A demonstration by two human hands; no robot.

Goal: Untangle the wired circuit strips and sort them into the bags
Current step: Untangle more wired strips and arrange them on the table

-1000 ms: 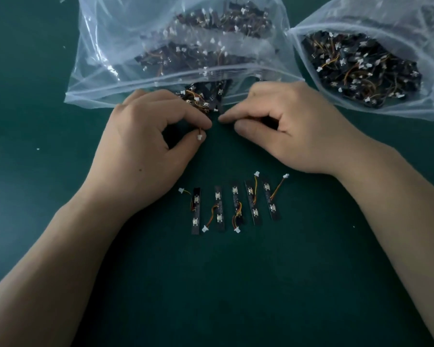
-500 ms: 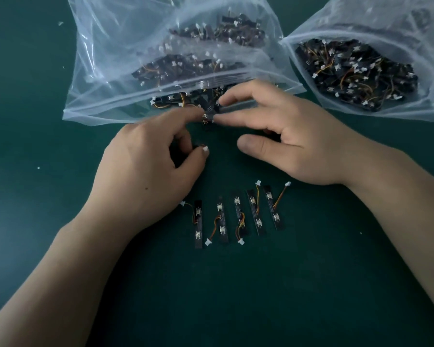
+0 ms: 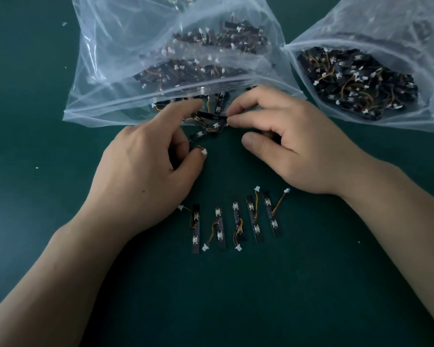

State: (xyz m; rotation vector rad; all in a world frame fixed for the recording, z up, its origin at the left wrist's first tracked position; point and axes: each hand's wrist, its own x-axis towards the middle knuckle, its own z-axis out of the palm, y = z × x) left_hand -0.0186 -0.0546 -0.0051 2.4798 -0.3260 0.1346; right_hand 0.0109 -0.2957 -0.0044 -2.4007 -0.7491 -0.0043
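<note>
Right hand [image 3: 293, 146] first: its grip is a fingertip [image 3: 236, 119] pinch on the right end of a black strip [image 3: 212, 114], which we see lying crosswise, roughly level, just in front of the bag mouth. The thumb sticks out lower down, off the strip. The left hand [image 3: 145, 171] grip is on a white plug [image 3: 204, 152], held at the thumb tip against a curled finger, with a short orange wire looping off it. The index finger reaches forward, its tip at the bag mouth. Between the two hands we mark a tangle [image 3: 208, 127] of more strips and wires, spilling from the mouth onto the surface [image 3: 60, 221]. We can't tell which wire in it belongs to the plug or to the pinched strip. Behind the tangle sits the left bag [image 3: 115, 46], clear plastic, mouth toward us, with a dark heap of strips inside. The right bag [image 3: 391, 31] lies beside it, its corner touching the left bag, and is also loaded with strips, with orange wires showing. Nearer us, below both hands, we count five strips [image 3: 237, 221] laid side by side in a neat row, apart from each other, each with its own wire and white plug. The surface is dark green, with a few white specks on it.
</note>
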